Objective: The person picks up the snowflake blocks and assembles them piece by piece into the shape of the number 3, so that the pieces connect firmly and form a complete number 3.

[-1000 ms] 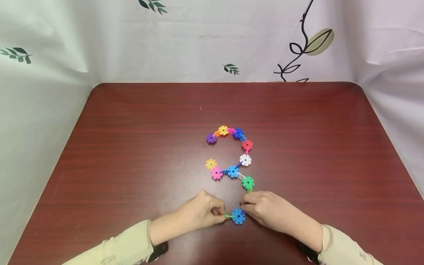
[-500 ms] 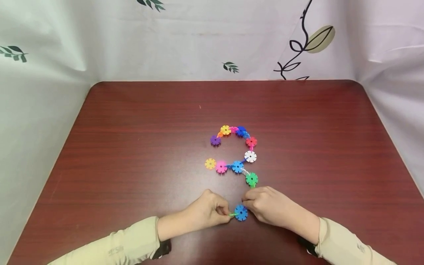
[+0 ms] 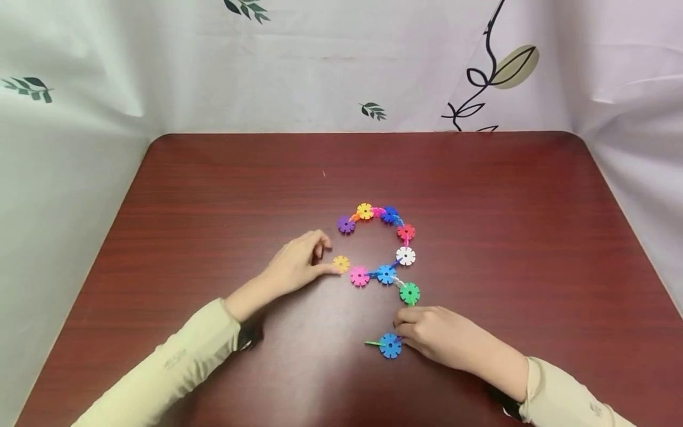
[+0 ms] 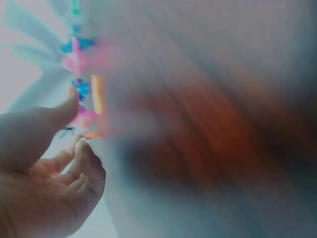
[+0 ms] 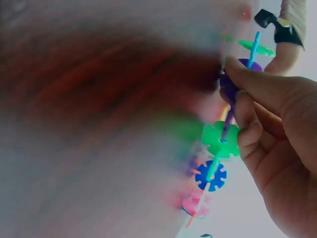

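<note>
My left hand [image 3: 296, 261] has reached the loose yellow notched disc [image 3: 341, 264], thumb tip at its edge and fingers parted above. In the left wrist view, the left hand [image 4: 54, 173] has a gap between thumb and fingertips, with the orange-yellow disc [image 4: 97, 94] edge-on beside it. My right hand [image 3: 440, 332] pinches a purple disc [image 5: 229, 89] in the chain, mostly covered by the fingers in the head view. Linked on either side of this grip are a green disc [image 3: 409, 293] and a blue disc [image 3: 391, 346], which bears a green disc [image 3: 373, 343] standing on edge.
The linked chain continues through a light blue disc [image 3: 386, 274], with a pink disc [image 3: 360, 276] on its left branch. Beyond, a white disc [image 3: 405, 256] leads round a curve to a purple end disc [image 3: 345, 225]. White patterned cloth [image 3: 299, 77] surrounds the dark red table [image 3: 213, 196].
My left hand has let go of the edge-on green disc and moved up and left to the yellow disc. The right hand keeps its pinch in nearly the same place.
</note>
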A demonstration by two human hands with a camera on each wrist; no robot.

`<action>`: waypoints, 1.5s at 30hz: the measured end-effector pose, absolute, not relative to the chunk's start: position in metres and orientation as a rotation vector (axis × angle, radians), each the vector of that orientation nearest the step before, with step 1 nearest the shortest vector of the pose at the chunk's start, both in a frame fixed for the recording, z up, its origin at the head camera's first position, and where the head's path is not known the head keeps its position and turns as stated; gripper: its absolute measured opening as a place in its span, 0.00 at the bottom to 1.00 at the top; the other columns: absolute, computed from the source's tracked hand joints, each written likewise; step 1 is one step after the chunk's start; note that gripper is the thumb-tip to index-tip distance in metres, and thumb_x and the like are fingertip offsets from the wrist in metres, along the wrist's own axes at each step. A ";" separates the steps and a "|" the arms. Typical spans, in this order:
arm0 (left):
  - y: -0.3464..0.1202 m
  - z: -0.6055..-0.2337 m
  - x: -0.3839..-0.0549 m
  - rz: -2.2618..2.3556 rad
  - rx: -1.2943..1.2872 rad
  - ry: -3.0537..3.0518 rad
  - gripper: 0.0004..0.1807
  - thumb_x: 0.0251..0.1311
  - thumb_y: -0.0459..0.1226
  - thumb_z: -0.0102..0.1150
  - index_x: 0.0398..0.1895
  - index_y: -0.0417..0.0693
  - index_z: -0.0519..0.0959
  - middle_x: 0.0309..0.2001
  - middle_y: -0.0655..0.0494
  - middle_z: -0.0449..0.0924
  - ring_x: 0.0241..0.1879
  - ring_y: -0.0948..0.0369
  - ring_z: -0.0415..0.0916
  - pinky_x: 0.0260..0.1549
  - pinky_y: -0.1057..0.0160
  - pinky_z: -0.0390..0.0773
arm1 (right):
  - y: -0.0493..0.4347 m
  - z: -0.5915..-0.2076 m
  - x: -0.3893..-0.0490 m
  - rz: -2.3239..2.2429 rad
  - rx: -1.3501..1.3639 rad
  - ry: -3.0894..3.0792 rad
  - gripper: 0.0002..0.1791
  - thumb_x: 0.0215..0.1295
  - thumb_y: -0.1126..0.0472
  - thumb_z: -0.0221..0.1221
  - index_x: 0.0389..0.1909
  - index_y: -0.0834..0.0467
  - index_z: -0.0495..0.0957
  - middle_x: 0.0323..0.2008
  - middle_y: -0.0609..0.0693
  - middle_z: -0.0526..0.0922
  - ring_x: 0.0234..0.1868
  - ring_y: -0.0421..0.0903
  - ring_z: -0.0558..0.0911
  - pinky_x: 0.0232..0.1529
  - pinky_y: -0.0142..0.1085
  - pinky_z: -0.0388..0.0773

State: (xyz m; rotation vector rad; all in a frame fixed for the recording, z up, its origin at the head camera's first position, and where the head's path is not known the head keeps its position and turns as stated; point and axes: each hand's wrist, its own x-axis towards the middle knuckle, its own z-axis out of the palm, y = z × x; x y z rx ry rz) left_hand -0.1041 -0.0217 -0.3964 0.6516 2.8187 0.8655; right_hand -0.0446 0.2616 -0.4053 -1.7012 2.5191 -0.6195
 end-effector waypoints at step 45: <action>0.022 -0.387 -0.018 1.422 -0.061 1.763 0.20 0.70 0.36 0.41 0.22 0.34 0.75 0.12 0.57 0.67 0.07 0.69 0.60 0.05 0.76 0.60 | 0.239 -0.410 -0.033 -0.790 -1.836 2.711 0.07 0.63 0.58 0.58 0.32 0.55 0.84 0.31 0.41 0.79 0.21 0.32 0.74 0.19 0.21 0.70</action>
